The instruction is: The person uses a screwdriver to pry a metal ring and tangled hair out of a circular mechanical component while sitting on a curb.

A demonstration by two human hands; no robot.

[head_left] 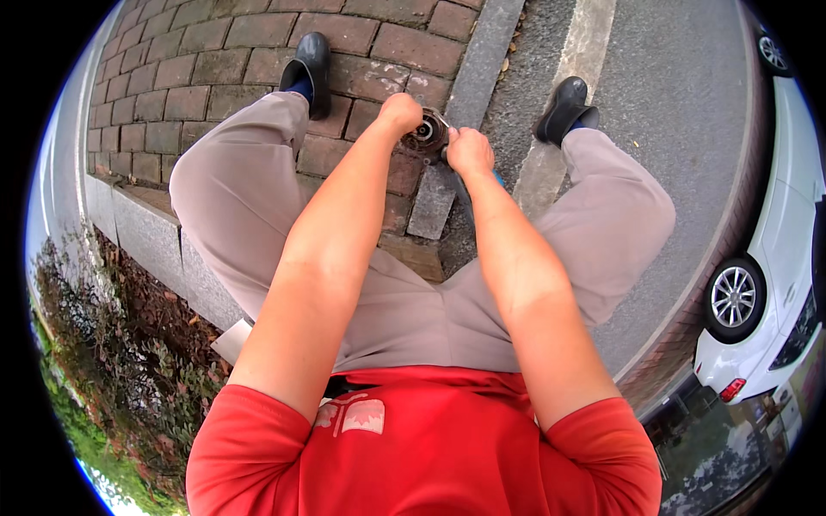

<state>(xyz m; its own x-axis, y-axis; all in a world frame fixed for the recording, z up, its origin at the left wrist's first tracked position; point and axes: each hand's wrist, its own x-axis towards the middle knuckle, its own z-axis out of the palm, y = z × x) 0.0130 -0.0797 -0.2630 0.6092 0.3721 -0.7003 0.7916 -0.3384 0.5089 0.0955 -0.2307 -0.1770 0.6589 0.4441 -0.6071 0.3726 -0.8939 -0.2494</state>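
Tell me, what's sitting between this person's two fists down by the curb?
In the head view, a small round metal part with a dark centre sits between the left hand and right hand; both grip it above the grey curbstone.

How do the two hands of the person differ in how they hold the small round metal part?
The left hand is a closed fist left of the round metal part, knuckles up; the right hand closes at the part's lower right edge. The left hand sits higher in the picture, over the red bricks; the right hand is over the grey kerbstone. Both touch the part.
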